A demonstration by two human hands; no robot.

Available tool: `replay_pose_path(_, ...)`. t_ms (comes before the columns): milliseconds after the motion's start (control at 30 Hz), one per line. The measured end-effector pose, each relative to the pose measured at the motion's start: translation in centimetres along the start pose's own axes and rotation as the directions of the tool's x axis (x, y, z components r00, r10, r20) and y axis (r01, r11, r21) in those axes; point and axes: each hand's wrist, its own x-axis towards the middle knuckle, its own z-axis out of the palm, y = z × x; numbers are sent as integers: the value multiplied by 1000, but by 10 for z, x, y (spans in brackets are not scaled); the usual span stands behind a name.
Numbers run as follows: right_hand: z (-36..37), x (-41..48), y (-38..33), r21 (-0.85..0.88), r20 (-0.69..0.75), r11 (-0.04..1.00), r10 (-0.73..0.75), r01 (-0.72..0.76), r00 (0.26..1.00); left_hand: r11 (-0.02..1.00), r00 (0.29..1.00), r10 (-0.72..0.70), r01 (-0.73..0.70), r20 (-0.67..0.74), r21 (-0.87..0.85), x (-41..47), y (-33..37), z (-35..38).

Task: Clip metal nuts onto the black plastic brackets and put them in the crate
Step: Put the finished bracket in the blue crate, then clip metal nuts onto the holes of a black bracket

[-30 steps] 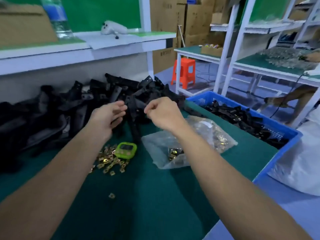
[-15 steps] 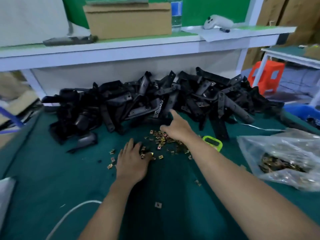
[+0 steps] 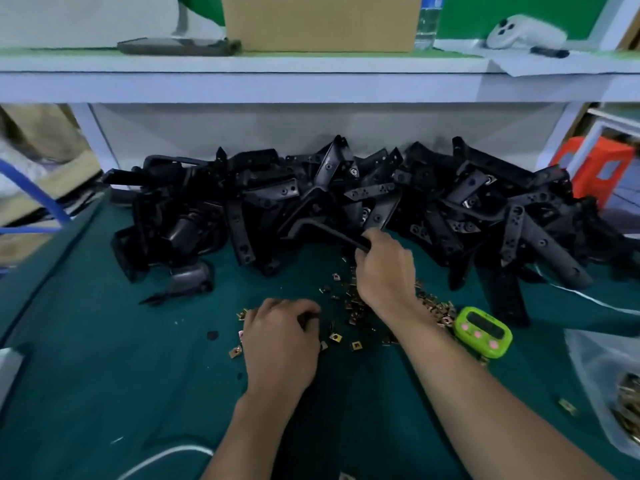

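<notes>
Bracket pickup: 1 bracket in the right hand, left hand on the nuts.

On the green tabletop (image 3: 104,375), the left hand (image 3: 280,344) now has curled fingers over the scattered metal clip nuts (image 3: 351,308), where 0.5 s ago it lay flat; whether it pinches 1 cannot be told. Beyond it, the right hand (image 3: 384,268), previously reaching with open fingers, now grips 1 black plastic bracket (image 3: 332,233) at the front edge of the bracket pile (image 3: 450,209). Judgement: clipping comes next. The crate is out of view.
</notes>
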Motion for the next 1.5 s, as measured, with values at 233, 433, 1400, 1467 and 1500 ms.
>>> replay_pose_path(233, -38, -57, 4, 468, 162, 847, 198, -252, 967, 981, 992, -105, 115, 69, -155, -1, 1, 2)
replay_pose_path(433, -52, -93, 29, 424, 285, 848, 210, -320, 935, 991, 991, -116, 111, -72, -72, -8, -10, -17)
replay_pose_path(1400, -50, -85, 36, 24, 217, 999, 31, -37, 976, 981, 983, 13, 23, 183, -192, 1, -16, -1)
replay_pose_path(1467, -51, -87, 39, 107, 127, 992, 49, -63, 991, 941, 989, -123, 143, 84, -306, 2, -11, -6)
replay_pose_path(1500, -50, -89, 41, 156, 96, 985, 60, -75, 994, 905, 983, -174, 184, 60, -383, 2, -7, -8)
